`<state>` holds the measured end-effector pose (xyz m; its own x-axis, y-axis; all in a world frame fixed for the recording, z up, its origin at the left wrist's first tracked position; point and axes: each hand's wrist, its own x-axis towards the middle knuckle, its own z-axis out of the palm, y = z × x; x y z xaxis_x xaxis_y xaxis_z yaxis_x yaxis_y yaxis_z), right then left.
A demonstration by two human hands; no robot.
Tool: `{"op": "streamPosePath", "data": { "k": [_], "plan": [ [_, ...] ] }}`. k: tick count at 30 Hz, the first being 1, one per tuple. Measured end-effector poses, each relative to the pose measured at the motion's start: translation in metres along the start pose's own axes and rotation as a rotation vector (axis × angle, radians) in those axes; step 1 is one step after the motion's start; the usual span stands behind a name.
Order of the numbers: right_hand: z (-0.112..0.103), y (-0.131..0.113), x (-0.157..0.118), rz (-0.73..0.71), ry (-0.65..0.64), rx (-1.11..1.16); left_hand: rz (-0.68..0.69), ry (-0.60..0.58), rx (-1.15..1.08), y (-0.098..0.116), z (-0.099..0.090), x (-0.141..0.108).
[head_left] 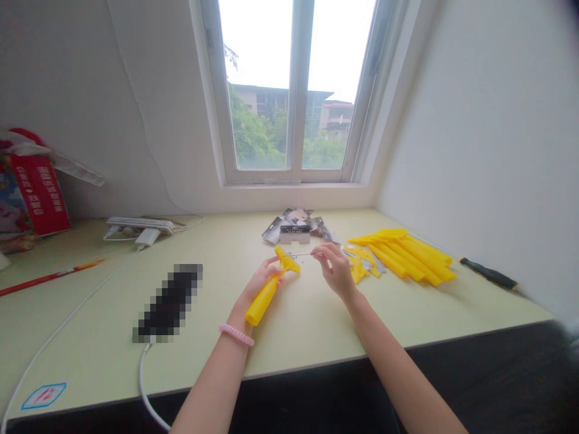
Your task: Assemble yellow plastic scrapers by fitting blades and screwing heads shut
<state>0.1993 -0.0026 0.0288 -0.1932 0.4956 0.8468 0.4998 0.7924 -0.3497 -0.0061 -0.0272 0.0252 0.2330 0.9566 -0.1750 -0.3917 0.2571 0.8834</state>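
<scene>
My left hand (265, 278) grips a yellow plastic handle (263, 299), whose wider head end points up and to the right. My right hand (337, 271) pinches a thin metal rod (302, 254) between its fingertips, and the rod's far end reaches the head of the handle. I cannot tell whether the two are joined. Just right of my right hand lie small yellow plastic pieces (359, 262). Farther right is a heap of long yellow plastic parts (402, 256). A pink coiled band (236, 335) circles my left wrist.
Behind my hands lies a pile of packaging (294, 224). A dark screwdriver (489, 273) rests at the right. To the left are a pixelated dark object (168, 301), a white power strip (139, 225), a red pencil (49, 278) and a white cable (145, 386). The pale green desk's (217, 253) front edge runs below.
</scene>
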Motion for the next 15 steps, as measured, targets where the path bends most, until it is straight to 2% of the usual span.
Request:
{"op": "streamPosePath", "data": {
  "k": [9,15],
  "plan": [
    [0.0003,-0.0011,-0.0011,-0.024,0.006,-0.03,-0.013,0.023,0.033,-0.0026,-0.0027,0.0007],
    [-0.0005,0.001,-0.0023,0.062,0.007,-0.04,0.001,0.018,0.058,-0.0057,-0.0056,0.0033]
  ]
}}
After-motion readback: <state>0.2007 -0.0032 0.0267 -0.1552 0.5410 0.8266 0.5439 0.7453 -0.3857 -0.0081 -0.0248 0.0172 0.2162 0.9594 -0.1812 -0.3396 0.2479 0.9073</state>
